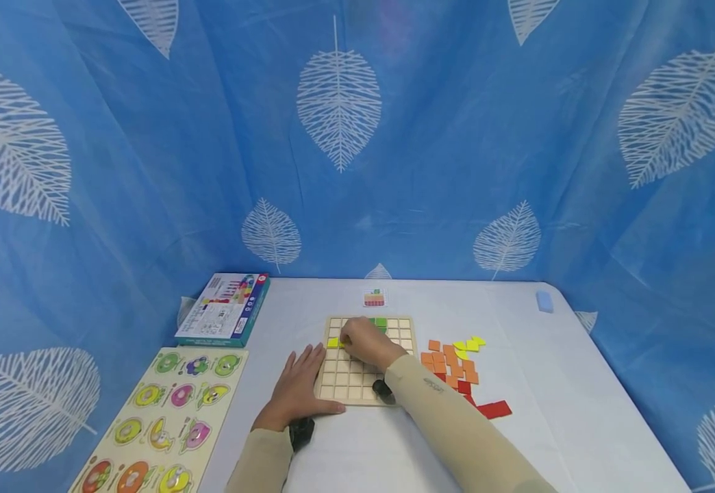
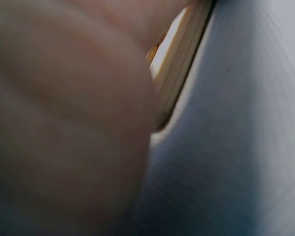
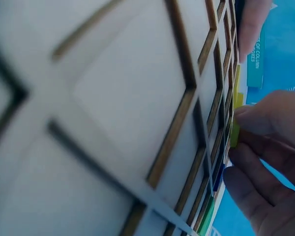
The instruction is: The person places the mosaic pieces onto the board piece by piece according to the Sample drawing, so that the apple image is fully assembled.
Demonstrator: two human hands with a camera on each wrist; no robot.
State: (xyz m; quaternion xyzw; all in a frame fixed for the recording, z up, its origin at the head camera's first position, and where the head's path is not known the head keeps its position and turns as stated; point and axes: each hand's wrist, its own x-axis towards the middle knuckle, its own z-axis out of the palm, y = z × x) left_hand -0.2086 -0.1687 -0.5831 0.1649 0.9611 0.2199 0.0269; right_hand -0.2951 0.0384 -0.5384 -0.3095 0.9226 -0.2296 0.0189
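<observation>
Right hand (image 1: 368,342) pinches yellow tile (image 3: 235,136) near far left corner of board (image 1: 349,378); left hand (image 1: 298,387) lies spread at near left corner.

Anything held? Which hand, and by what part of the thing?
Right hand: a yellow piece, pinched at its edge by thumb and finger; exact contact is hidden. Left hand grips nothing, just rests against the board.

Pale gridded board (image 1: 349,378), lying flat, pinched yellow tile (image 3: 235,133) at upper left
</observation>
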